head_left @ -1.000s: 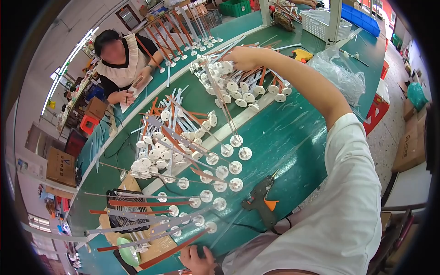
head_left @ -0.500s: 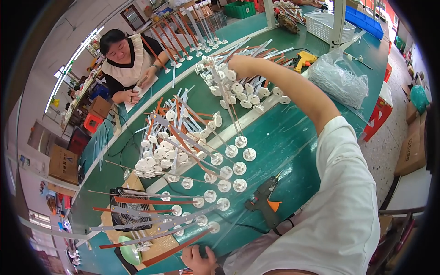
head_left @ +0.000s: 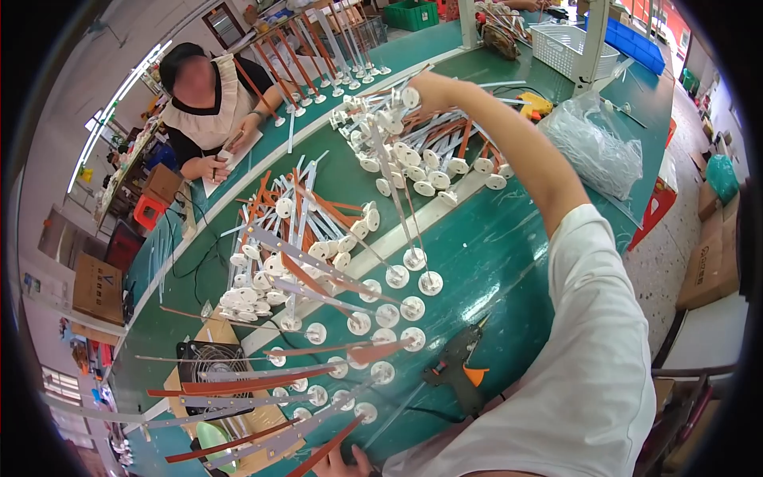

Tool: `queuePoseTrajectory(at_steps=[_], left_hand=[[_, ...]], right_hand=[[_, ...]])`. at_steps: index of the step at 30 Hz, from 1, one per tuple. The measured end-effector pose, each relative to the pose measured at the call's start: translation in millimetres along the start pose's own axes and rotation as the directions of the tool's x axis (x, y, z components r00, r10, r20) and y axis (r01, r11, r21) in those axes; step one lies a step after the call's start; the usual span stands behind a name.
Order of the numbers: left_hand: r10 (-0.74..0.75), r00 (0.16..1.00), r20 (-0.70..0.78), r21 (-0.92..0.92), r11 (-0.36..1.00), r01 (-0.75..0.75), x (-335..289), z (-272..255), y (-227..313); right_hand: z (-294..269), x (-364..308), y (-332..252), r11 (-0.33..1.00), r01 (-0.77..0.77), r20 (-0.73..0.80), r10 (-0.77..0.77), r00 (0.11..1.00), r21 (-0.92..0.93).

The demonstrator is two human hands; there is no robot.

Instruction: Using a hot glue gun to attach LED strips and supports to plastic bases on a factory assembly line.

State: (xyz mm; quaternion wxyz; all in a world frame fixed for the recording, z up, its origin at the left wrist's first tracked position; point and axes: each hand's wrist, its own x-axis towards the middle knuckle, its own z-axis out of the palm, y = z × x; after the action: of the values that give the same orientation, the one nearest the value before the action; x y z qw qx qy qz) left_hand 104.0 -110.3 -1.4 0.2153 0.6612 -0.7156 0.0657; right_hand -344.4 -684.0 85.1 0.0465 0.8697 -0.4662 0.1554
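My right arm stretches over the table, with my right hand (head_left: 433,93) at the far pile of strips with white round bases (head_left: 425,189). A white round base (head_left: 409,97) is right by its fingers, which are mostly hidden, so I cannot tell whether they grip it. At the lower edge my left hand (head_left: 343,463) rests low by the table, thumb and fingers apart, partly behind a brown strip (head_left: 327,449). Rows of grey and brown strips stand upright on white round bases (head_left: 383,372) beside it. A dark glue gun (head_left: 457,362) with an orange trigger lies between my arms.
Another pile of based strips (head_left: 246,300) lies left of centre. A black fan (head_left: 214,367) and a green bowl (head_left: 213,436) are at lower left. A yellow glue gun (head_left: 536,103), a clear plastic bag (head_left: 596,151) and a white basket (head_left: 556,48) lie far right. A person (head_left: 211,111) sits opposite.
My right hand has risen slightly at the far pile, and a white base now shows beside it. My left hand sits lower in view. The view has shifted a little.
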Motion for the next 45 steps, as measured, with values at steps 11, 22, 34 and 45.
queuePoseTrajectory(at_steps=[11,22,34,45], left_hand=[[-0.054,0.998,-0.012,-0.028,0.998,0.054,4,-3,9],[-0.105,0.993,0.048,0.008,0.994,0.105,-4,-4,7],[0.08,0.99,-0.118,-0.009,0.997,-0.081,-6,9,-15],[0.069,0.99,-0.124,-0.021,0.997,-0.072,-3,6,-10]], right_hand=[[47,42,-8,0.988,0.048,0.13,-0.029,0.991,-0.148],[-34,-6,-86,0.955,-0.096,0.135,0.138,0.981,-0.279],[-93,-24,-83,0.984,0.179,-0.028,-0.179,0.983,-0.003],[-137,-30,-62,0.992,0.029,-0.586,0.05,0.809,0.125]])
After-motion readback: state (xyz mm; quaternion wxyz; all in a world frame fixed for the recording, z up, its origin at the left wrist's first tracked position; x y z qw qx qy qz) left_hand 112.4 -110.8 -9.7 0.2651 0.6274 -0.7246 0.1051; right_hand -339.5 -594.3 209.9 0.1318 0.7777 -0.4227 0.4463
